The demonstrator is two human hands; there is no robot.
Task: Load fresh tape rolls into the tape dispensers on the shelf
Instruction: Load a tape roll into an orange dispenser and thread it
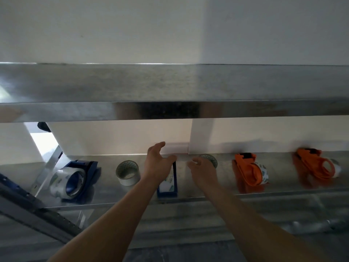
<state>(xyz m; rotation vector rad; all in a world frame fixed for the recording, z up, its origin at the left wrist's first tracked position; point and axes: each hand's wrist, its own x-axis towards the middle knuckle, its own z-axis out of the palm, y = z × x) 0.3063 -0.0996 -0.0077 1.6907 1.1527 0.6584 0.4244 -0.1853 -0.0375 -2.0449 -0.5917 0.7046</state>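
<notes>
— "Where did the narrow blue plastic tape dispenser (170,184) stand?"
— "On the steel shelf (281,178), near its front edge, under the left hand (156,161), whose fingers were spread and held nothing."
— "And the right hand (203,167)?"
— "Fingers loose and empty, probably reaching for the pale tape roll (210,159) at one o'clock, to load it."

Far blue dispenser (86,172): on its side, well left of the left hand (156,161), with a clear roll (66,181) mounted.
Loose tape roll (128,173): just left of the left wrist, core showing.
Middle blue dispenser (168,184): end-on between both hands, holding a pale roll.
Second loose roll (211,160): half hidden behind the right hand (203,166).
Near orange dispenser (249,171): right of the right hand, loaded.
Far orange dispenser (317,165): farther right, loaded.
</notes>
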